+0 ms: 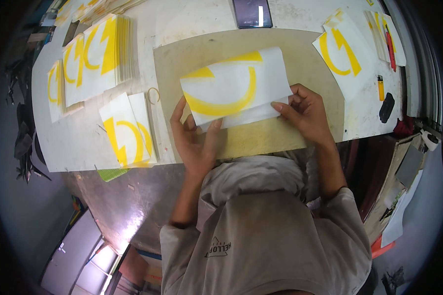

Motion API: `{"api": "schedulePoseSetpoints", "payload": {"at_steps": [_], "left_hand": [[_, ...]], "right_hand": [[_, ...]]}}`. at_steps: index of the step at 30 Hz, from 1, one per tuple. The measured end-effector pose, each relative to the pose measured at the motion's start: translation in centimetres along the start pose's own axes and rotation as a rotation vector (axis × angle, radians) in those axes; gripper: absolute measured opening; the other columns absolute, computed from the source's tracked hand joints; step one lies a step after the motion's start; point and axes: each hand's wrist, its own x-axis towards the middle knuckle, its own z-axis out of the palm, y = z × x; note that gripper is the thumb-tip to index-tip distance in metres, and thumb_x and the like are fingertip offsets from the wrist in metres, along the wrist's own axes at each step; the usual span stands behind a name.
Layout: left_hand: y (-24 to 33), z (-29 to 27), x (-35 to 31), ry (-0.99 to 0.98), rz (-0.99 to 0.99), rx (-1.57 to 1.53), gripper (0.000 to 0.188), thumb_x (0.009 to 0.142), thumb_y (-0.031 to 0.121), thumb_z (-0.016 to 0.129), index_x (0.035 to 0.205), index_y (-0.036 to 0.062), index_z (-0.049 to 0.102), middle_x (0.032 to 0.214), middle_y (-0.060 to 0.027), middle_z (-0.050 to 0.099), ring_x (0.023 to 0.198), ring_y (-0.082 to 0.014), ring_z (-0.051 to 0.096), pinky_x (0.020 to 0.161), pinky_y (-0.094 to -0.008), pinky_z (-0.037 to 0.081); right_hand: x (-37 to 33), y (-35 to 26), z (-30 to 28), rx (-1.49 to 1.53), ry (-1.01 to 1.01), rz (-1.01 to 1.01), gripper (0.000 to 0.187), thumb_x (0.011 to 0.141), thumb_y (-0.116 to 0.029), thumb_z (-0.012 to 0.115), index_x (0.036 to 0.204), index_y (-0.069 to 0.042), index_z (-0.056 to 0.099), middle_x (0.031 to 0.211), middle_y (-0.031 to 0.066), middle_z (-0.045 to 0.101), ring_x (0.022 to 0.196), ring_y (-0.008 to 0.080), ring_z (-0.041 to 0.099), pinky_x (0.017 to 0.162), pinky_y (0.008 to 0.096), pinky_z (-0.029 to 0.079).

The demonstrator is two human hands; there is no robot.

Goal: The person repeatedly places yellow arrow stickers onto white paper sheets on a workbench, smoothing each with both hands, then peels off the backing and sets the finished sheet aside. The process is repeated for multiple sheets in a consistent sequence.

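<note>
over the tan rectangular mat (310, 56), at the middle of the white table (187, 22), is one thin white paper-like sheet with yellow marks (231, 86). its long axis goes from left to right, with the right end turned a little to the far side. the broad yellow curve on it opens toward the far side, its round bottom is toward the near edge, and two yellow patches lie along the far edge.

two bare hands are holding this sheet. the left hand (199, 145) is half open at the near left corner: the thumb touches the near edge and the fingers are bent at the left edge, partly hidden behind it. the right hand (307, 115) is more closed, and it pinches the near right corner between thumb and bent fingers.

on the far left i count at least three stacks of white sheets with yellow marks (98, 54); how many sheets are in each, i cannot tell. near left lie two narrow white pieces with yellow marks (117, 135), overlapping, and just beside them one thin tan ring (159, 94). at the far edge is one dark flat phone (252, 14). on the right are one slim red tool (390, 48), one small yellow lighter (380, 88) and one black oblong object (387, 108).
</note>
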Motion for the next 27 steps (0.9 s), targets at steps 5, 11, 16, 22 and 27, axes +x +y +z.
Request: {"api": "schedulePoseSetpoints", "payload": {"at_steps": [5,11,16,22,27], "left_hand": [[0.5,-0.3,1.1,-0.045,-0.190,0.108,0.067,0.097,-0.006,0.066,0.153,-0.0035,0.029,0.114,-0.0192,0.072,0.108,-0.0179,0.069,0.091,-0.0286,0.053],[0.8,-0.3,1.8,-0.003,-0.254,0.103,0.058,0.099,-0.003,0.065,0.149,-0.0046,0.036,0.101,-0.0115,0.073,0.095,-0.0137,0.068,0.088,-0.0275,0.053],[-2.1,-2.7,1.3,0.263,0.309,0.408,0.048,0.101,0.000,0.063,0.145,-0.0025,0.045,0.104,-0.0133,0.069,0.098,-0.0175,0.065,0.089,-0.0307,0.052],[0.4,-0.7,-2.2,-0.249,0.687,0.954,0.041,0.090,-0.005,0.068,0.130,0.0017,0.067,0.118,-0.0139,0.070,0.115,-0.0338,0.065,0.102,-0.0481,0.049],[-1.6,0.8,-2.9,-0.271,0.594,1.118,0.048,0.083,-0.005,0.065,0.130,0.0024,0.068,0.127,-0.0128,0.069,0.122,-0.0347,0.064,0.104,-0.0516,0.049]], "right_hand": [[0.3,0.5,0.1,-0.010,0.006,-0.064,0.017,0.093,-0.002,0.079,0.096,-0.003,0.062,0.077,-0.0077,0.057,0.068,-0.0008,0.045,0.058,0.0199,0.035],[0.2,0.1,0.1,-0.067,0.017,0.017,0.020,0.092,-0.004,0.080,0.090,-0.005,0.061,0.071,-0.0095,0.053,0.062,-0.0009,0.041,0.056,0.0207,0.033],[0.2,-0.2,0.3,-0.090,0.045,0.029,0.015,0.092,-0.005,0.080,0.100,-0.003,0.067,0.071,-0.0078,0.059,0.061,-0.0018,0.043,0.055,0.0201,0.033],[0.3,0.9,0.7,-0.086,0.061,-0.002,0.018,0.091,-0.005,0.080,0.104,0.000,0.068,0.073,-0.0058,0.063,0.061,-0.0005,0.048,0.056,0.0208,0.038],[-2.0,-1.7,2.2,-0.449,0.278,-0.068,0.027,0.087,-0.008,0.085,0.105,0.001,0.067,0.079,0.0024,0.068,0.060,0.0041,0.054,0.059,0.0226,0.045]]}}
